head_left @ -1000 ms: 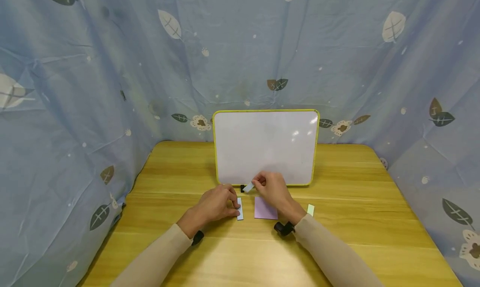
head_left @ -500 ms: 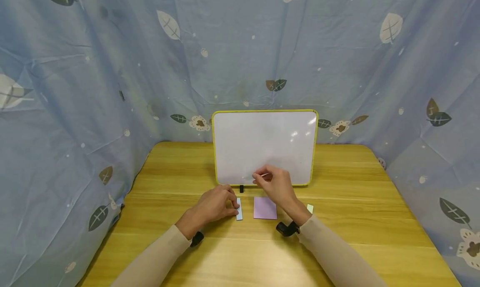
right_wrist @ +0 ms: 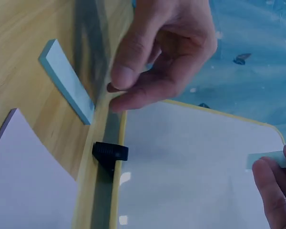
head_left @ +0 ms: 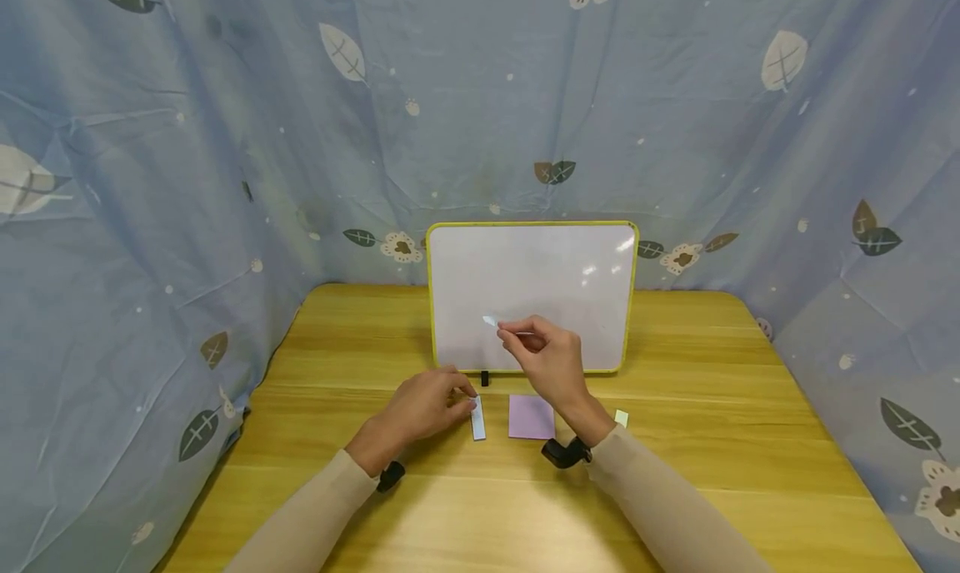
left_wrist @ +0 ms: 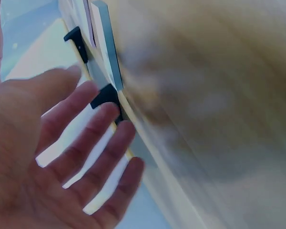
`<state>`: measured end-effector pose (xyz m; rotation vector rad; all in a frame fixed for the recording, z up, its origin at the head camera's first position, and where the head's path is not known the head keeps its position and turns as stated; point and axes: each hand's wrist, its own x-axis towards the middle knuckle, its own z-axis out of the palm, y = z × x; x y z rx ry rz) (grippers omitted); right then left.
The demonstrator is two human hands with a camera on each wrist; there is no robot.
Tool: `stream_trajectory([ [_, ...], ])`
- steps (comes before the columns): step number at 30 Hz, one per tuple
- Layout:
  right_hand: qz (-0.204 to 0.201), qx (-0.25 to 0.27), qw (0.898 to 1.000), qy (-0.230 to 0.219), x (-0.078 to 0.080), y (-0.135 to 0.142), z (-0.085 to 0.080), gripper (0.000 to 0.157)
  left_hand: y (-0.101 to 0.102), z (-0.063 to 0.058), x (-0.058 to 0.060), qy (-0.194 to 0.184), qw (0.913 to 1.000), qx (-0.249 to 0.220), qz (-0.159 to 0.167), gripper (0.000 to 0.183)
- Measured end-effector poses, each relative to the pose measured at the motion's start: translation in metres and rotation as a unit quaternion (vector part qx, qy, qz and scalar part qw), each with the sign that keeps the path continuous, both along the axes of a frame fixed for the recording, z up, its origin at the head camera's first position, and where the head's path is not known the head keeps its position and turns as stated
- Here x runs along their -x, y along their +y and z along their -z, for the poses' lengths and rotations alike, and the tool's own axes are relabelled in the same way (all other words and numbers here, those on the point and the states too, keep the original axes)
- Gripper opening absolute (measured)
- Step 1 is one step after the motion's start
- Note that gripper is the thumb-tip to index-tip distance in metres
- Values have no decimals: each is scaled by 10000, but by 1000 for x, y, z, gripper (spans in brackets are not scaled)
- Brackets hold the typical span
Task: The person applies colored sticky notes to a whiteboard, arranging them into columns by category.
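Observation:
My right hand (head_left: 551, 361) pinches a small light-blue sticky note strip (head_left: 490, 321) between thumb and fingertips, in front of the whiteboard (head_left: 532, 281). In the right wrist view the strip (right_wrist: 269, 158) juts from the fingertips against the white surface. On the table lies a narrow light-blue sticky note pad (head_left: 478, 421); the left hand (head_left: 427, 406) is beside its far end. Both wrist views show the left hand's fingers loosely bent, holding nothing and apart from the pad (right_wrist: 69, 83). A square purple sticky note pad (head_left: 532, 416) lies right of the blue one.
The yellow-framed whiteboard stands upright on black feet (head_left: 484, 379) at the table's back. A pale green pad (head_left: 621, 418) lies by the right sleeve, partly covered by it. Patterned blue curtain (head_left: 480, 123) surrounds the wooden table (head_left: 712, 406).
My right hand has risen with the strip from low by the board's foot to the lower middle of the board. The left fingers have drawn slightly away from the blue pad.

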<state>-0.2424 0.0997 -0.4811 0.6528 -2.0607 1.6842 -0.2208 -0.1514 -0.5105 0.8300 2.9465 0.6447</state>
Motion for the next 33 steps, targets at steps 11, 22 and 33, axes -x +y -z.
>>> stream_trajectory([
  [11, 56, 258, 9985, 485, 9, -16, -9, 8, -17, -31, 23, 1154, 9827, -1220, -782, 12],
  [22, 232, 286, 9925, 1163, 22, -36, -17, 8, -25, -67, 63, 2581, 9293, -2326, -1255, 32],
  [33, 618, 71, 9849, 1617, 40, -52, -28, 10, -16, -95, 99, 2420, 9296, -2235, -1653, 56],
])
